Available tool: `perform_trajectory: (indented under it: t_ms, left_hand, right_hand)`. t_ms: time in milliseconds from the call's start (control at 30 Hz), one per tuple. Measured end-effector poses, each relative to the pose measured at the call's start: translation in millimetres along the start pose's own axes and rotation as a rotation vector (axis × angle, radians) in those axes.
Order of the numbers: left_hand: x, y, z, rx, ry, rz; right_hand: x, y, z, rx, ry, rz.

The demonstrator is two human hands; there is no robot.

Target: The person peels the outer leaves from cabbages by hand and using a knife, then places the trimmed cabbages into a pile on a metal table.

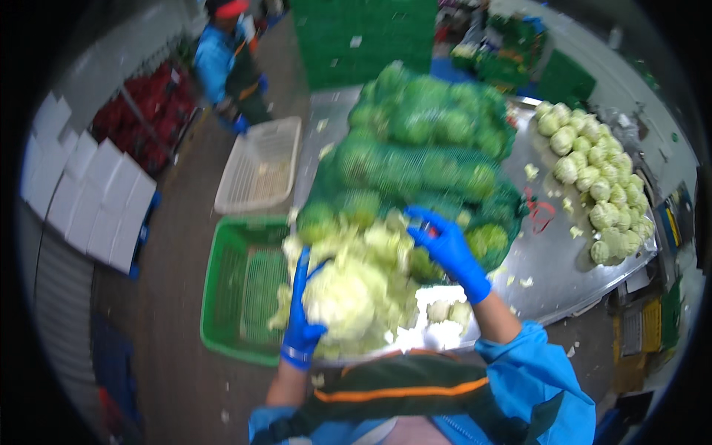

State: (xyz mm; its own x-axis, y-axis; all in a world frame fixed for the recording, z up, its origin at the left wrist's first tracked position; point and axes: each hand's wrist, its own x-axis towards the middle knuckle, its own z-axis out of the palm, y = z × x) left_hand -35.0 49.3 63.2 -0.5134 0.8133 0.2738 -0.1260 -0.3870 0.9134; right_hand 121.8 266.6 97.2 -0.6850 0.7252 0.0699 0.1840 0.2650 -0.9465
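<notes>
A pale, trimmed cabbage point(340, 305) sits among loose cabbage leaves point(386, 256) at the table's near left. Against its left side rests my left hand point(302, 315) in a blue glove, fingers stretched apart and thumb at the near side. My right hand point(451, 248), also gloved in blue, is raised to the right of the leaves, apart from the cabbage. Its fingers are bent around something small and red, mostly hidden. Just beyond both hands lie green net sacks point(415, 174) full of cabbages. Small cabbage pieces point(449, 311) lie near the front edge, below my right hand.
A green crate point(211, 297) stands left of the metal table point(552, 285), with a whitish crate point(230, 174) beyond it. Trimmed cabbages point(593, 174) are heaped at the table's right. Another person point(230, 67) stands far left. Green stacked crates point(363, 37) rise behind the table.
</notes>
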Motion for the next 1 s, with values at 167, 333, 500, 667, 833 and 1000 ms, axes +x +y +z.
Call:
perform_trajectory:
  t_ms: [167, 333, 500, 667, 833, 1000]
  left_hand:
    - [2.9, 24.7, 8.5, 0.202, -0.179, 0.025]
    - [11.4, 21.9, 11.8, 0.056, -0.171, 0.085]
    - [2.3, 13.1, 11.3, -0.070, 0.081, 0.072]
    - [5.8, 16.1, -0.8, 0.234, 0.007, 0.192]
    - [1.6, 17.1, 3.6, 0.148, 0.017, 0.189]
    - [-6.6, 10.9, 7.3, -0.356, 0.079, -0.013]
  right_hand:
    - [-24.9, -70.4, 28.2, -0.097, -0.279, -0.304]
    - [-5.6, -55.8, 25.9, -0.105, -0.183, -0.128]
    - [-0.2, -11.4, 13.1, -0.085, -0.080, -0.142]
    - [-41.0, -71.4, 35.6, -0.090, -0.232, -0.375]
    - [-43.8, -59.5, 31.1, -0.223, -0.120, -0.372]
    - [-13.2, -16.8, 14.7, 0.148, -0.030, 0.224]
